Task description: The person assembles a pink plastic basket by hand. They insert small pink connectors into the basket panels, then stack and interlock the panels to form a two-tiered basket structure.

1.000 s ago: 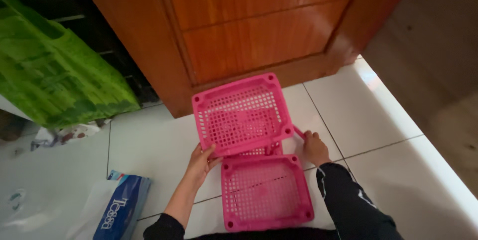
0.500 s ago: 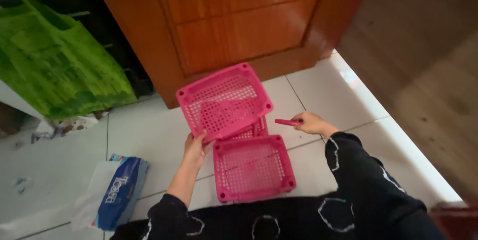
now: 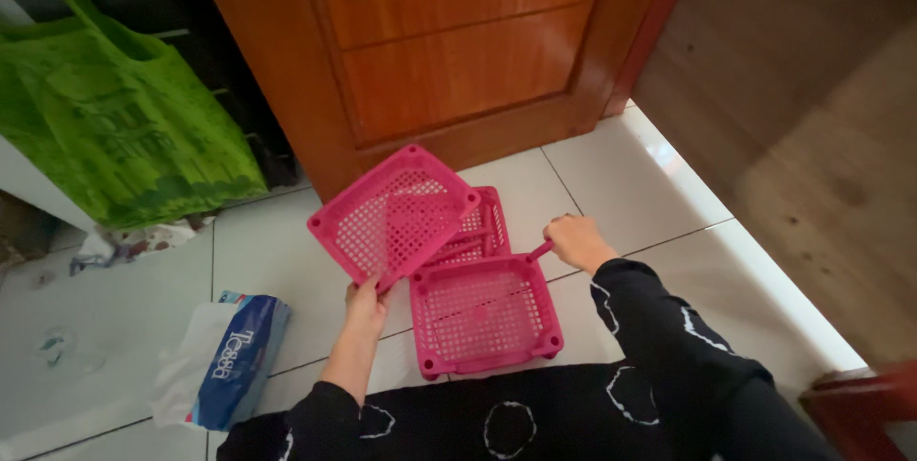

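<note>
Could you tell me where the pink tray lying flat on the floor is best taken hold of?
Probably the near rim of the flat pink tray, reached from above on the person's side: it sits open side up, rim raised and bare, while another tray overlaps its far edge.

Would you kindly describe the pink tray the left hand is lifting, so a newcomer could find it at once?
Start at the wooden door and drop to the white tiled floor before it. Three pink perforated trays cluster there; the one meant, the lifted tray, is held by the left hand at its near corner. It alone tilts off the floor, above the flat tray and the one behind.
</note>
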